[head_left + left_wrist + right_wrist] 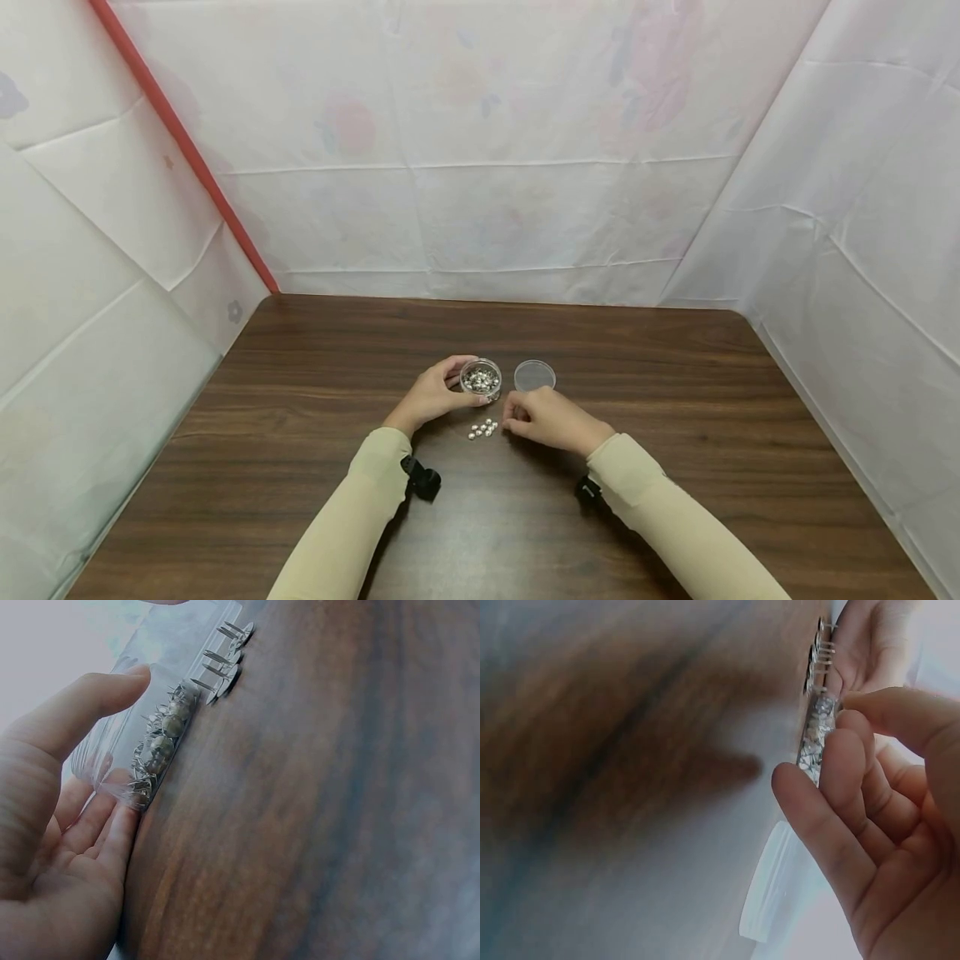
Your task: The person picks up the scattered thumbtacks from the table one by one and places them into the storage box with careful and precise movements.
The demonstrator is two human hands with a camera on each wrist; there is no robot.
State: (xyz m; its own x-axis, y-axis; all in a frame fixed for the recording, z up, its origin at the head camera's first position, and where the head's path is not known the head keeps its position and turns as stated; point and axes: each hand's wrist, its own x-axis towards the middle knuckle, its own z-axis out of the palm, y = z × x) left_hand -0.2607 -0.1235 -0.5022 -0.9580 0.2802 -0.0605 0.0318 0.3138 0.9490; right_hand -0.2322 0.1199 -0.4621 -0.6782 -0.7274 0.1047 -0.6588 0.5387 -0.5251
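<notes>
My left hand point(433, 398) grips a round clear plastic container point(487, 362) from its left, thumb in front and fingers behind. Inside it lies a pile of silvery thumbtacks point(481, 382). Several loose thumbtacks point(483, 428) rest on the table just in front; the left wrist view shows loose tacks point(221, 673) with their points up. Beside them, on the right, is my right hand point(551, 419). Its thumb and index fingertips point(855, 720) come together in the right wrist view, the other fingers loosely bent. Whether a tack is between them is too small to tell.
A round clear lid point(535, 374) lies flat on the table behind my right hand. The brown wood-grain table point(637, 358) is bounded by pale flowered cloth point(480, 217) at the back and sides. A red pole point(187, 150) slants down at the back left.
</notes>
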